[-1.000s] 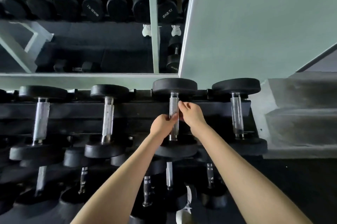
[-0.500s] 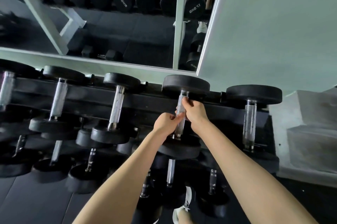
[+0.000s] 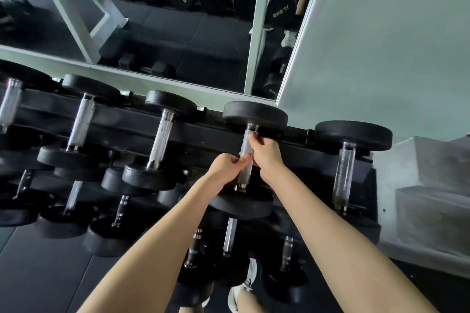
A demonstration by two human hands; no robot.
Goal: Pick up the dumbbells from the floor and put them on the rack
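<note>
The rack (image 3: 193, 134) fills the middle of the view, a dark tiered frame running left to right below a wall mirror (image 3: 152, 20). On its top tier I count five dumbbells in view, the leftmost cut off by the edge. Lower tiers hold more, roughly seven or eight, though darkness and overlap make that count uncertain. One shoe (image 3: 241, 289) shows at the bottom edge.

The dumbbell (image 3: 245, 157) being placed sits fourth from the left on the top tier, its far head at the back rail and its near head (image 3: 241, 204) toward the person, handle running front to back. Two hands are on that handle. The left hand (image 3: 223, 167) has its fingers curled round the lower part of the grip; the right hand (image 3: 267, 155) holds higher up, its fingers (image 3: 254, 138) closed on the knurled metal near the far head.

In my judgement the weight looks seated or nearly so, and release is the risky step. If the heads are not settled in the cradle, letting go could let it roll or slide forward off the tier onto the dumbbells below or toward the foot. Fingers could also be pinched between handle and rail if the weight shifts while they are withdrawn.
</note>
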